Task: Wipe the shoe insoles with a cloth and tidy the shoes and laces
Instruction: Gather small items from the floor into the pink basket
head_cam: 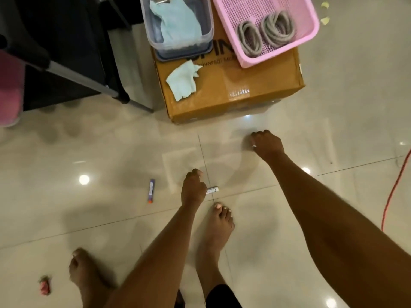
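Head view: the only view; it looks down at your two bare arms, your feet and a glossy tiled floor.
Left hand: curled loosely, fingers bent in; nothing visibly held, though a small white tube lies on the floor just beside it and contact cannot be told.
Right hand: curled, knuckles up, near the front of the cardboard box; whether it grips anything cannot be told.
Cloth: a pale blue piece lies on the box top; more cloth sits in the clear tub behind it.
Laces: two grey coils rest in the pink basket, which overhangs the box's right edge.
Shoes and insoles: not clearly in view; a pink shape at the far left edge is too blurred to name.
Risk, basket: if you brush it while reaching, it could likely tip off the edge and spill the coils.
Risk, footing: you could tread on the blue pen or the white tube.
Risk, cord: the orange cord at the right could catch a foot.
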Tool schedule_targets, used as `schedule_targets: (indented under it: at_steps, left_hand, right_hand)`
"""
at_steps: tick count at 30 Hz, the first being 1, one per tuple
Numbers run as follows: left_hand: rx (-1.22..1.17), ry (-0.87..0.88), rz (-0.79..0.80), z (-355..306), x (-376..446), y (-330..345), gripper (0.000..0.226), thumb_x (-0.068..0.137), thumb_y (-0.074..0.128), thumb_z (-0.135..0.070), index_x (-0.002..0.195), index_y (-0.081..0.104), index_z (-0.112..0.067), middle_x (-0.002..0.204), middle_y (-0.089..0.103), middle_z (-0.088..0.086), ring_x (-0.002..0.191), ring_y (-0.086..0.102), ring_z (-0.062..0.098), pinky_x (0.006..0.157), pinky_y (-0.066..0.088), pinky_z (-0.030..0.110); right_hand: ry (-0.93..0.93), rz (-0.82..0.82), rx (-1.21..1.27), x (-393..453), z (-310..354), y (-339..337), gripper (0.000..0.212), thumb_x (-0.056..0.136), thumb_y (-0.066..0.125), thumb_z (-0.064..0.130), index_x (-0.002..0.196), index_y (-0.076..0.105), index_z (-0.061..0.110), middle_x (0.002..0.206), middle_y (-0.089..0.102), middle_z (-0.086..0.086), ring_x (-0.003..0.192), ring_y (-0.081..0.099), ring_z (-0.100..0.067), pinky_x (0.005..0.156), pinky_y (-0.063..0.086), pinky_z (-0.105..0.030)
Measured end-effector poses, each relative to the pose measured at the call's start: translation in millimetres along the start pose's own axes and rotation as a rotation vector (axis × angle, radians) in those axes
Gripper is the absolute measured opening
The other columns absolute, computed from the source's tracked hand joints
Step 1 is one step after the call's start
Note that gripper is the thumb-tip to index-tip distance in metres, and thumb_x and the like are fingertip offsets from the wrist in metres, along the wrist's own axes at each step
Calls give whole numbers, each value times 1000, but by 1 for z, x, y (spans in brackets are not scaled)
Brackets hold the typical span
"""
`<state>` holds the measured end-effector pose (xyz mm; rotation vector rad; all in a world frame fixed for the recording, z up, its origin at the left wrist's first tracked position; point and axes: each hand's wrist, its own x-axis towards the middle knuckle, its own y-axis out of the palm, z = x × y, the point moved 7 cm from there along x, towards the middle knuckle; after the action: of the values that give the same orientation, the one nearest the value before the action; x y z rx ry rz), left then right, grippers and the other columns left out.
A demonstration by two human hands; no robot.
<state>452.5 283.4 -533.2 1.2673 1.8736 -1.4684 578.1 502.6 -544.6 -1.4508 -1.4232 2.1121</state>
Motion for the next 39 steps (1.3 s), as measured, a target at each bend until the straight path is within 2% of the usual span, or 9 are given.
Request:
schedule_targets:
  at_steps: [3,7,10,14,18,23,30,34,39]
  left_hand:
    - [9,38,12,-2,-2,-4,38,80,43,7,113,55,-8,120,56,9,106,57,24,84,42,27]
    - [147,101,51,0,-4,-3,39,80,46,4,116,52,-10,119,52,8,111,52,23,83,43,30]
    - [313,157,84,2,-8,9,35,86,53,-6,120,48,-11,120,48,8,114,48,24,84,44,32]
    - [539,324,125,3,-11,40,40,89,59,-18,125,44,-8,125,45,10,118,44,25,89,45,34]
    - [575,391,-107,-4,-8,36,31,78,72,-20,104,60,-8,105,61,10,96,61,22,74,49,26]
    - [168,168,7,1,-15,24,19,82,57,-8,99,63,-3,104,65,13,100,59,30,78,45,34]
    - [-358,62,-149,-57,-58,-47,18,83,68,-16,96,68,-5,94,72,7,86,66,19,65,38,13]
    - [-575,134,-225,-150,-79,-117,19,84,69,-22,95,67,-7,89,69,2,78,60,10,57,38,4]
    - [-672,219,-301,-248,-66,-178,18,85,67,-20,96,65,-6,89,65,3,80,57,12,59,40,8]
  right_hand:
    - [-4,4,-4,-8,8,-3,23,87,53,15,108,56,7,107,64,-12,104,57,-28,77,46,-34]
    - [151,4,401,-38,31,-7,28,78,64,20,101,61,4,100,67,-16,98,61,-33,78,46,-33]
    - [305,25,734,-64,47,13,11,73,65,16,83,62,14,80,66,-2,84,63,-24,65,40,-22]
    - [319,32,873,-73,59,39,8,72,65,16,76,58,17,77,61,7,72,54,-11,56,34,-9]
    - [329,-22,977,-77,57,44,9,74,65,15,79,57,14,70,58,13,66,52,-3,55,36,-1]
    - [316,-53,1015,-87,59,29,9,76,64,15,85,61,12,73,61,6,76,57,-13,63,41,-15]
    - [326,-137,1197,-103,75,-52,4,78,61,15,81,60,17,75,65,3,78,66,-22,79,56,-40]
    - [218,-268,1233,-88,67,-177,5,81,61,9,83,60,13,69,61,8,65,60,-9,58,47,-8]
    - [129,-450,1168,-45,42,-289,5,82,64,12,85,62,9,75,64,1,67,60,0,68,48,-15]
